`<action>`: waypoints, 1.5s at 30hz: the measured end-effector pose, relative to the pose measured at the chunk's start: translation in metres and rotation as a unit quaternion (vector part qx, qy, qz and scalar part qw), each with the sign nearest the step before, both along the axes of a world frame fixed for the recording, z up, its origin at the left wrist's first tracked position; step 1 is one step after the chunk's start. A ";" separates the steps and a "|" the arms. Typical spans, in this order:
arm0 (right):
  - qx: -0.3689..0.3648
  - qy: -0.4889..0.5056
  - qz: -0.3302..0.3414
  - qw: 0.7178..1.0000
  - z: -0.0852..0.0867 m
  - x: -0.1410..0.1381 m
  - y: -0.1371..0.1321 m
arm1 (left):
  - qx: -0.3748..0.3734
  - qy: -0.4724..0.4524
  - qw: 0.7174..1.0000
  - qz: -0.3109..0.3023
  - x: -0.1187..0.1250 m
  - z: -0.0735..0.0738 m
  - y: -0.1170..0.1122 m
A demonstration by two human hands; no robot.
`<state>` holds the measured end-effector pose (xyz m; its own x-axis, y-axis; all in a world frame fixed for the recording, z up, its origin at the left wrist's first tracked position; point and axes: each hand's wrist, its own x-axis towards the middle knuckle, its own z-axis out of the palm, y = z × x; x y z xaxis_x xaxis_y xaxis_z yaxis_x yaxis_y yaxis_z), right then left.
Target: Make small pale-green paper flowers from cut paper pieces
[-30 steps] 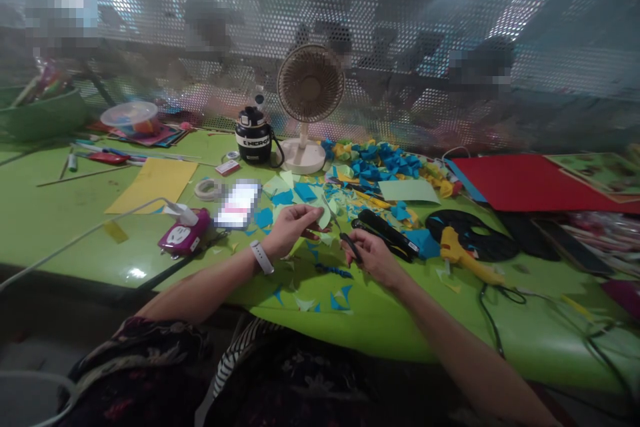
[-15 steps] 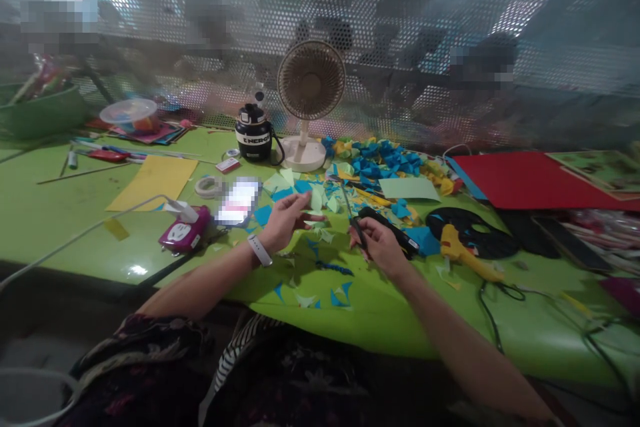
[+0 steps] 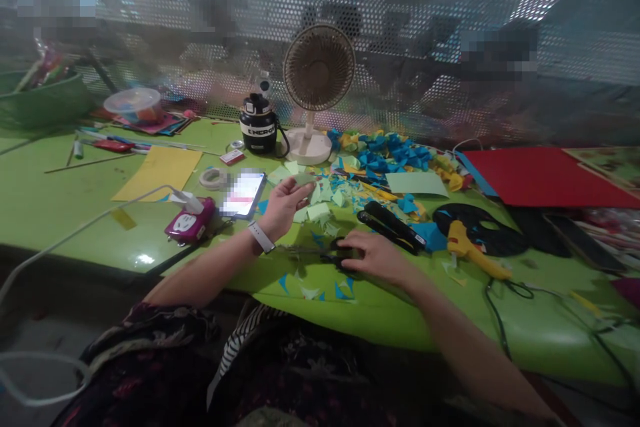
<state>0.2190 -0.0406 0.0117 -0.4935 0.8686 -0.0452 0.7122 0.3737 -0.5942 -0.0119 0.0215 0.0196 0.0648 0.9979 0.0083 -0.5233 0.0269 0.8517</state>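
Note:
My left hand (image 3: 286,205), with a pale watch strap (image 3: 261,237) on the wrist, pinches a small light green paper piece (image 3: 304,179) above the scraps. My right hand (image 3: 374,257) is low over the table front, its fingers closed at the black handles of a pair of scissors (image 3: 341,255). The blades point left; whether they touch the table I cannot tell. Between the hands lie light green paper pieces (image 3: 320,212). Blue offcuts (image 3: 343,291) are scattered near the table edge.
A fan (image 3: 320,70) and black bottle (image 3: 257,130) stand behind a heap of blue and yellow paper pieces (image 3: 390,153). A phone (image 3: 245,193) and purple socket block (image 3: 190,221) are left; a long black tool (image 3: 393,227) and yellow glue gun (image 3: 475,250) are right.
My right hand has lowered toward me, and the scissors have swung from pointing away to pointing left. My left hand, fingers spread before, now pinches a light green paper piece.

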 end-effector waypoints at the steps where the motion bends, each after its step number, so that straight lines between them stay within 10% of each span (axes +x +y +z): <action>1: 0.015 -0.004 0.005 1.000 -0.002 -0.003 -0.002 | 0.008 0.012 1.000 0.002 0.000 -0.001 0.000; 12: -0.140 -0.026 -0.015 0.990 0.009 -0.008 0.001 | 0.028 0.056 0.998 -0.031 0.010 -0.008 -0.010; 34: -0.090 -0.047 -0.001 0.995 0.031 -0.005 0.006 | 0.014 0.033 0.994 -0.105 0.020 -0.014 -0.021; 45: -0.081 0.222 -0.115 0.965 0.031 -0.026 0.011 | 0.010 0.072 0.991 -0.116 0.021 -0.013 -0.027</action>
